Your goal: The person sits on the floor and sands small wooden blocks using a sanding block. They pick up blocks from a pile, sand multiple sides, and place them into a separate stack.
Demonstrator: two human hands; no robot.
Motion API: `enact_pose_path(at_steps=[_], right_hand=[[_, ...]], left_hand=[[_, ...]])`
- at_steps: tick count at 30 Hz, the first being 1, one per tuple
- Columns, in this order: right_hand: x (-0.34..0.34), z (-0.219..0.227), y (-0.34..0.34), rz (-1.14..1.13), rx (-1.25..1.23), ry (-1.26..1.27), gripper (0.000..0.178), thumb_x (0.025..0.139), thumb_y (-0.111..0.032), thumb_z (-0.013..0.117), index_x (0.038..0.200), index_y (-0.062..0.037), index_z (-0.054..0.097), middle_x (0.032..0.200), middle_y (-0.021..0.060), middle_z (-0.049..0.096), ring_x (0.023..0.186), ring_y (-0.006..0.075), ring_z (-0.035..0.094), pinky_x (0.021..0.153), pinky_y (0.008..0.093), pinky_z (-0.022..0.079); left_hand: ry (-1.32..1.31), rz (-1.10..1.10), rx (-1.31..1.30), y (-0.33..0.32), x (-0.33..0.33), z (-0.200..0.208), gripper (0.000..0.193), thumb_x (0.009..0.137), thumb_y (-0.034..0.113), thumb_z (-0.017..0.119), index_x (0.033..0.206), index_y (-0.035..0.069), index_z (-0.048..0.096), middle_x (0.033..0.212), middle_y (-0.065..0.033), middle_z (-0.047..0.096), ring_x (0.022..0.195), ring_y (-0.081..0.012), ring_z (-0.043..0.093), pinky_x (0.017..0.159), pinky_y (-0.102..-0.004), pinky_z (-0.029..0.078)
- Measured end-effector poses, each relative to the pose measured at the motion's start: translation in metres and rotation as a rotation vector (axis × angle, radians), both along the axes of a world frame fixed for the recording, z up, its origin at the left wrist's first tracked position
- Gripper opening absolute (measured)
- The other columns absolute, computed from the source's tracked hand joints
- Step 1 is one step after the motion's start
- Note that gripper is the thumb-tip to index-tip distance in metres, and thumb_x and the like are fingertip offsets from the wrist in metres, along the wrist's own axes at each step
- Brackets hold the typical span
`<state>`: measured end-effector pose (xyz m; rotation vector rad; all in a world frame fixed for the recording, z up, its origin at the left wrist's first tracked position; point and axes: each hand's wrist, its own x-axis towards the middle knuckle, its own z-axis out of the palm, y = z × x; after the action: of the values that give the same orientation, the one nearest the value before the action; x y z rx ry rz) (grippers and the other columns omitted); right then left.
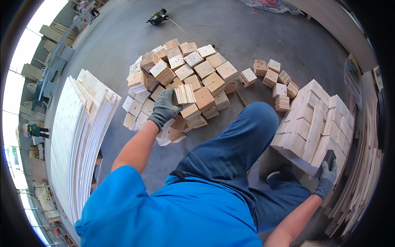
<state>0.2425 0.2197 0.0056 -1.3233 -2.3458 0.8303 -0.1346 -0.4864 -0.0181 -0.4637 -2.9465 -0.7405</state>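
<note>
My left hand (166,108), in a grey work glove, grips a small stack of square plywood pieces (184,94) with its layered edges turned up. It holds the stack over a large pile of similar plywood blocks (204,69), many with a small hole in the top face. At the far right, my right hand (328,178), also gloved, is closed around a dark rectangular object (325,164) whose kind I cannot make out. That object is beside the lower right part of a neat stack of pale wooden blocks (310,123).
Several loose plywood blocks (270,77) lie between the pile and the neat stack. Large plywood sheets (72,136) lean at left, and long wood strips (358,193) line the right. A dark green power tool (157,17) rests on the floor beyond. A person (36,131) is at far left.
</note>
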Motion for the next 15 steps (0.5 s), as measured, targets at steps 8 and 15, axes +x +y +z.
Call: enact_pose_path(at_steps=[8, 15], right_hand=[[-0.002, 0.002, -0.003, 0.002, 0.008, -0.066, 0.073, 0.095, -0.023, 0.083, 0.157, 0.0009, 0.055, 0.154, 0.0173, 0.063, 0.136, 0.0283, 0.063, 0.116, 0.0373, 0.048], [0.001, -0.007, 0.003, -0.006, 0.006, -0.075, 0.073, 0.095, -0.024, 0.084, 0.157, 0.0001, 0.055, 0.154, 0.0177, 0.063, 0.134, 0.029, 0.064, 0.114, 0.0372, 0.05]], left_hand=[[-0.043, 0.074, -0.456, -0.081, -0.053, -0.001, 0.067, 0.075, 0.014, 0.081, 0.14, 0.01, 0.063, 0.133, -0.0214, 0.067, 0.127, -0.0414, 0.065, 0.112, -0.0453, 0.052], [-0.045, 0.256, -0.414, -0.131, -0.084, -0.005, 0.093, 0.073, 0.019, 0.09, 0.157, 0.006, 0.05, 0.156, -0.023, 0.056, 0.143, -0.0401, 0.056, 0.122, -0.0445, 0.045]])
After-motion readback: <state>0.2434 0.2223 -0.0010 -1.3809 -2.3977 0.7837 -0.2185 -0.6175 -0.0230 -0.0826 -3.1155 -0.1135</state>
